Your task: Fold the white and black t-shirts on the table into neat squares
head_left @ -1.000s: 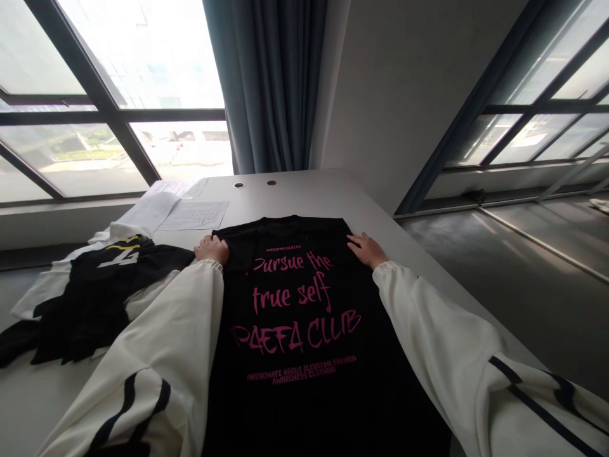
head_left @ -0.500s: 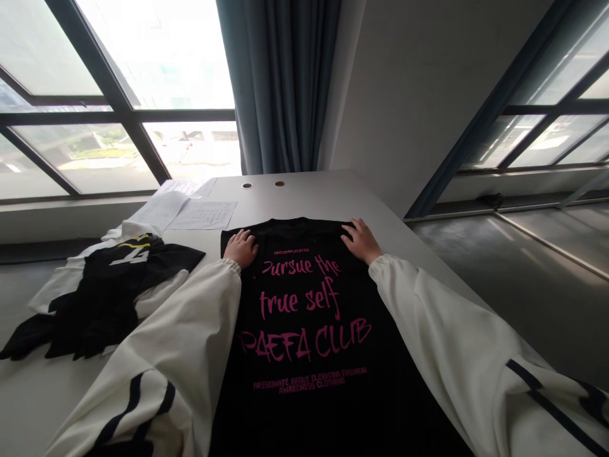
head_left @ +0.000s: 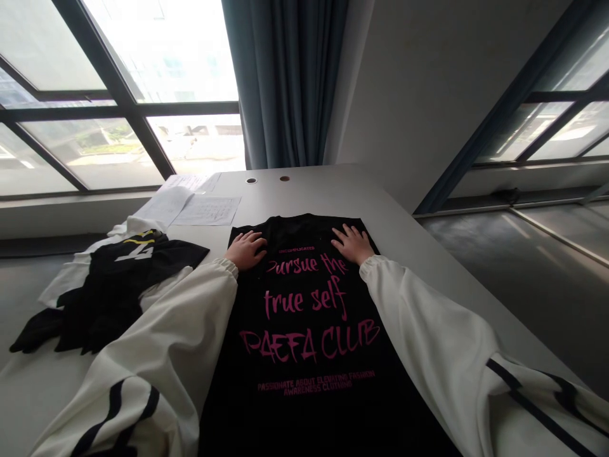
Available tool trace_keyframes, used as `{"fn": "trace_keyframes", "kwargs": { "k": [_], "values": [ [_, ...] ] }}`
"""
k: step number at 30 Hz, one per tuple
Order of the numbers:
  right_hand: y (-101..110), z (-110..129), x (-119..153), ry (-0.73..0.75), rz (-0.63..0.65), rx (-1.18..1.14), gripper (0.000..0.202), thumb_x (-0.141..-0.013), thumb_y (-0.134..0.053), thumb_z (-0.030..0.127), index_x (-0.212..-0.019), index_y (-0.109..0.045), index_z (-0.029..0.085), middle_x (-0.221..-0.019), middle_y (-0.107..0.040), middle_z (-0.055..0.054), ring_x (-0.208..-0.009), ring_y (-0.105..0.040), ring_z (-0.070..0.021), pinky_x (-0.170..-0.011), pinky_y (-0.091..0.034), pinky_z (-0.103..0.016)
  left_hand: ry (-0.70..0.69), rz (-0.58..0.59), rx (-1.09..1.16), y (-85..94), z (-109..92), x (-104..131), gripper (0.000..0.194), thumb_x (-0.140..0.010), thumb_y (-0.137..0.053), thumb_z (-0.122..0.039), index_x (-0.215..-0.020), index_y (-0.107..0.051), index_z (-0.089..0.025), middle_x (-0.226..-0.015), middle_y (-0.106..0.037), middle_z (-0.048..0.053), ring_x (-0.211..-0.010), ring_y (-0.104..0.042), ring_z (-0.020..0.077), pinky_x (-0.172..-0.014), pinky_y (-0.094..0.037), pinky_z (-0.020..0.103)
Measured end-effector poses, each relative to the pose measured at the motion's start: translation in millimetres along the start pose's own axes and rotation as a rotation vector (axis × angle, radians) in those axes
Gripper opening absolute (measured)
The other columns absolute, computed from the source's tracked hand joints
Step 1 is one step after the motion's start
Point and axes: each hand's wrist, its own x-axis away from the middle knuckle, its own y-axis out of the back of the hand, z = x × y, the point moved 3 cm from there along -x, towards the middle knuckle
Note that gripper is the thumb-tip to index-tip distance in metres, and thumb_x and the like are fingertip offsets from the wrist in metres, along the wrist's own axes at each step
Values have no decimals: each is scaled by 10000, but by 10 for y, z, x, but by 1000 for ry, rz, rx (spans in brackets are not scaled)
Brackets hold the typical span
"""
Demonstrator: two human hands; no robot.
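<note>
Black T-shirt (head_left: 311, 355) is lying flat on the white bench (head_left: 328, 190), running from under both hands back toward the person, collar edge sitting just beyond the fingertips. Pink lettering (head_left: 304, 299) is showing between and below the hands, "true self" and "PAEFA CLUB" included. Left hand (head_left: 246, 250) is resting palm down on the upper left of the shirt, fingers spread, not gripping. Right hand (head_left: 353, 244) is pressing flat on the upper right, fingers also spread; hands are staying apart, nothing clamped. Left of the left hand, a black garment (head_left: 107, 298) with white and yellow marking is lying rumpled over a white garment (head_left: 64, 279). Paper sheets (head_left: 209, 210) are lying beyond the left hand; blue curtain (head_left: 288, 82) is hanging past the bench's far edge.
</note>
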Motion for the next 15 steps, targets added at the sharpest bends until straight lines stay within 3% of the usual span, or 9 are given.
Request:
{"fn": "trace_keyframes", "kwargs": {
  "k": [3,7,12,15],
  "values": [
    [1,15,7,-2,-12,3,715,-1059,-262,710,-1683,-357,375,-1778,-272,-65,-1621,-253,-385,-1280,-215,-669,203,-13,-9,85,232,-112,521,-1071,-380,-500,-1542,-530,-334,-1600,-568,45,-1516,-453,286,-1278,-278,509],
    [7,33,24,-1,-15,-5,714,-1064,-255,697,-1684,-361,360,-1778,-270,-71,-1622,-250,-381,-1284,-213,-660,384,16,-56,99,494,-274,512,-1073,-345,-456,-1498,-574,-284,-1603,-560,98,-1489,-463,323,-1236,-298,567],
    [31,44,40,-4,-21,-20,706,-1061,-257,709,-1678,-365,383,-1776,-282,-44,-1622,-250,-376,-1290,-208,-655,415,4,-108,-47,398,-409,589,-1057,-348,-503,-1459,-605,-157,-1543,-577,219,-1474,-457,387,-1225,-283,611],
    [43,53,49,-11,-15,-17,701,-1066,-262,695,-1680,-365,373,-1776,-278,-54,-1625,-245,-372,-1292,-209,-647,345,18,-56,-171,282,-436,670,-1060,-308,-536,-1591,-485,-167,-1673,-452,177,-1570,-354,345,-1276,-244,545]
  ]
}}
